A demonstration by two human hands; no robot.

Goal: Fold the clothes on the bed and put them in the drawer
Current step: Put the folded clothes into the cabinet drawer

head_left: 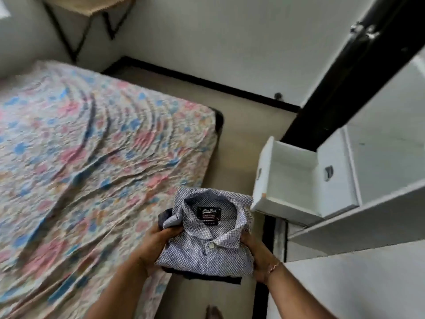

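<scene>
While 1 drawer (292,178) sits pulled out, L hand (154,245) & R hand (259,254) grip 1 folded shirt (207,245).

A: Item one, left of frame?
B: Bed (80,157), covered by a wrinkled floral sheet (138,125) in pink and blue.

A: Item two, right of centre?
B: Open white drawer (264,171), interior bare, standing out over beige floor (248,125).

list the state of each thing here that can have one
shirt: folded, held in the air, dark garment beneath it
left hand: grips the stack's left side
right hand: grips the stack's right side
drawer: pulled open, nothing visible inside
bed sheet: wrinkled, no clothes on it
</scene>
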